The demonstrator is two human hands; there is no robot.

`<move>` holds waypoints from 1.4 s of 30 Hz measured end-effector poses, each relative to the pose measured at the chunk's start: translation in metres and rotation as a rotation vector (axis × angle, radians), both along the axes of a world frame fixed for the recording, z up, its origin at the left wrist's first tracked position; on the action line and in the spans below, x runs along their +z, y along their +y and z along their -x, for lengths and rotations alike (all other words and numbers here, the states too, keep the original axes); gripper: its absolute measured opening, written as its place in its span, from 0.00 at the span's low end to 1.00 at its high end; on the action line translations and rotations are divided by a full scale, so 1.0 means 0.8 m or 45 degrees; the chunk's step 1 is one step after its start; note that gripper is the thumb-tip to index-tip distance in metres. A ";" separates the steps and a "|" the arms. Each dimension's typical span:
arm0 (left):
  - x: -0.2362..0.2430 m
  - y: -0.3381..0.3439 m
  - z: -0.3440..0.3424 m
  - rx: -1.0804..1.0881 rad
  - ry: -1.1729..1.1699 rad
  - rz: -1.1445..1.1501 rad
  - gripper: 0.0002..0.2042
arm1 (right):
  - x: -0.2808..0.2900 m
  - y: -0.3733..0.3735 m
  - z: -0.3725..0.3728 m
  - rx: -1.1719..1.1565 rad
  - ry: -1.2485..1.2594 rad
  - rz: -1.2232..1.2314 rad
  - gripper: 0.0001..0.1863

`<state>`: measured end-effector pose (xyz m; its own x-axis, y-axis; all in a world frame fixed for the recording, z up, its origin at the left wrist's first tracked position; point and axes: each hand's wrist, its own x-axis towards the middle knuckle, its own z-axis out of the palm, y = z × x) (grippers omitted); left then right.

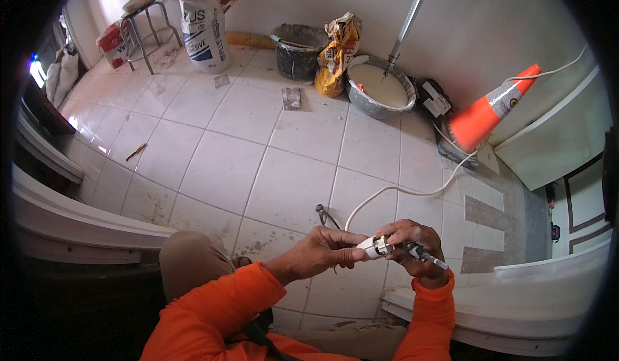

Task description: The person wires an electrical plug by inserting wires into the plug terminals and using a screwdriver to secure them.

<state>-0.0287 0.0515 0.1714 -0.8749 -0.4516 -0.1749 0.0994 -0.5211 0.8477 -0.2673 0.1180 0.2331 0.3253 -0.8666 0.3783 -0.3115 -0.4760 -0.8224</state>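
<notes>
Between thumb and fingers, my left hand (322, 252) grips a white electrical plug (372, 247) in front of my body. The plug's right end looks open, with dark gaps in its casing. My right hand (419, 241) has its fingertips on that same end. A slim tool with a clear shaft-like end, seemingly a screwdriver (429, 256), is tucked in my right hand and points down to the right. A white cable (380, 191) rises from the floor behind my left fingers; where it meets the plug is hidden. Just beyond my left hand lies a black cable-like piece (321, 211) with a round end.
An orange traffic cone (487, 112) at the right has the white cable across it. Along the back wall are a grey tub of pale liquid (380, 90) with a metal rod, a yellow bag (336, 58), a black bucket (300, 52), a white sack (203, 32) and a stool (143, 14).
</notes>
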 end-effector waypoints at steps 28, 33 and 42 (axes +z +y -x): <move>0.004 -0.007 -0.003 -0.072 0.005 -0.015 0.18 | 0.012 0.008 -0.005 0.050 -0.050 -0.003 0.19; 0.024 -0.009 -0.008 -0.001 0.080 0.229 0.17 | 0.004 0.013 0.000 0.131 -0.097 0.083 0.20; 0.038 -0.026 -0.014 0.035 0.234 0.605 0.18 | 0.015 0.028 -0.006 0.047 0.224 0.323 0.21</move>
<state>-0.0177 0.0309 0.2017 -0.8587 -0.4668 0.2113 0.2775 -0.0770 0.9576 -0.2622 0.1404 0.2452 0.4342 -0.7381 0.5164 -0.4173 -0.6728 -0.6109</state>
